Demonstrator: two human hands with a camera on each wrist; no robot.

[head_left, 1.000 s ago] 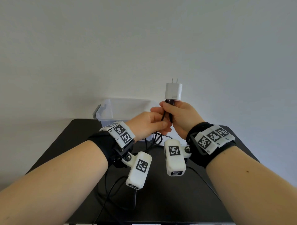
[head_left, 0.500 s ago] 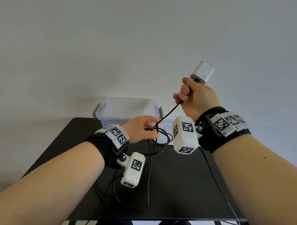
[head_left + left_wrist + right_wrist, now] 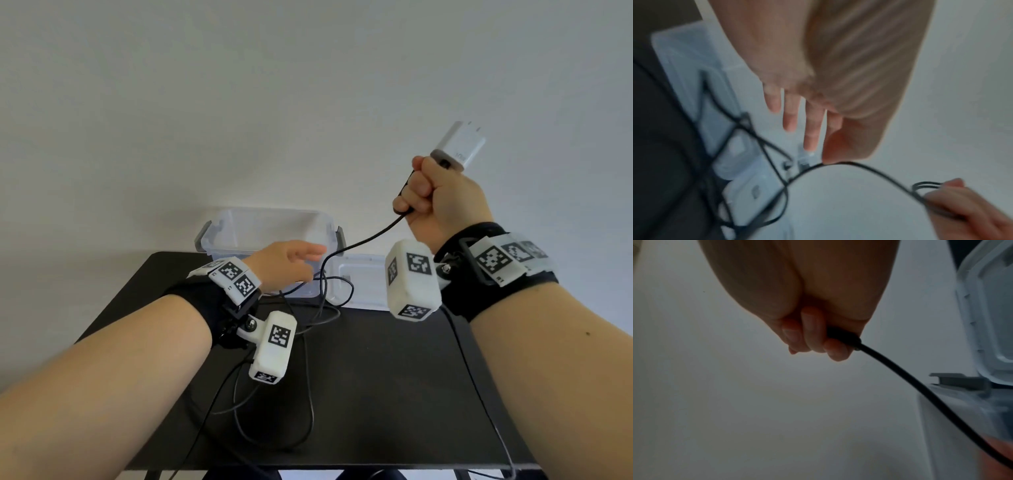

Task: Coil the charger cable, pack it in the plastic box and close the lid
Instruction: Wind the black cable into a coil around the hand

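Note:
My right hand [image 3: 432, 200] is raised at the upper right, its fist curled round the black charger cable [image 3: 359, 240]. The white charger plug [image 3: 459, 145] sticks out above the fist. In the right wrist view my fingers [image 3: 813, 335] wrap the cable [image 3: 900, 374]. From the fist the cable slopes down to the left, past my left hand [image 3: 294, 262], into loose loops on the black table [image 3: 394, 377]. My left hand [image 3: 813, 146] has straight fingers, and the thumb tip just touches the cable [image 3: 859, 165]. The clear plastic box [image 3: 267, 228] stands open behind it.
The box's clear lid [image 3: 359, 282] lies flat on the table to the right of the box, partly under the cable loops. A white wall rises right behind the table. Thin black leads from the wrist cameras trail over the table's near half.
My right hand has risen up and to the right with the plug, drawing the cable out. My left hand pinched the cable before; now its fingers are straight.

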